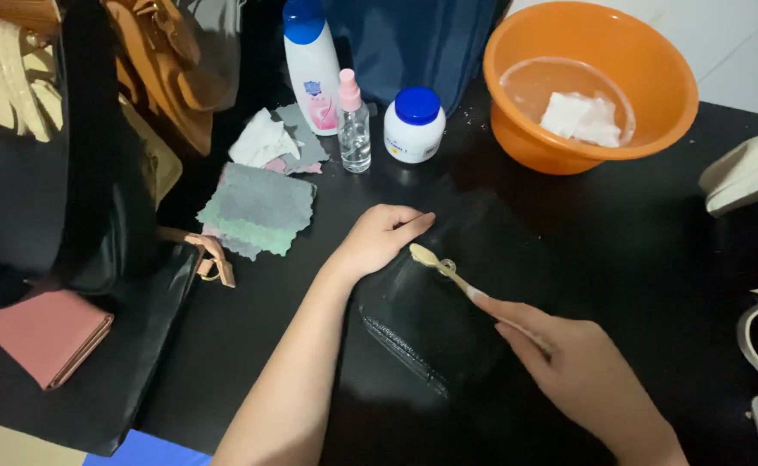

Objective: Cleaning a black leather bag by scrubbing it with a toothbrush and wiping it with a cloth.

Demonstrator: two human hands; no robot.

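- Right hand [581,367], near the front edge of the surface [655,233], grips a toothbrush [448,272] by its handle, its head touching a black leather bag [430,324].
- Left hand [379,237] lies loosely curled on the bag's top edge, grasping nothing.
- Pale smears near the brush head suggest scrubbing is under way; most of the leather looks untouched.
- Folded cloths [258,207], bottles and an orange basin [590,86] stand toward the back edge.
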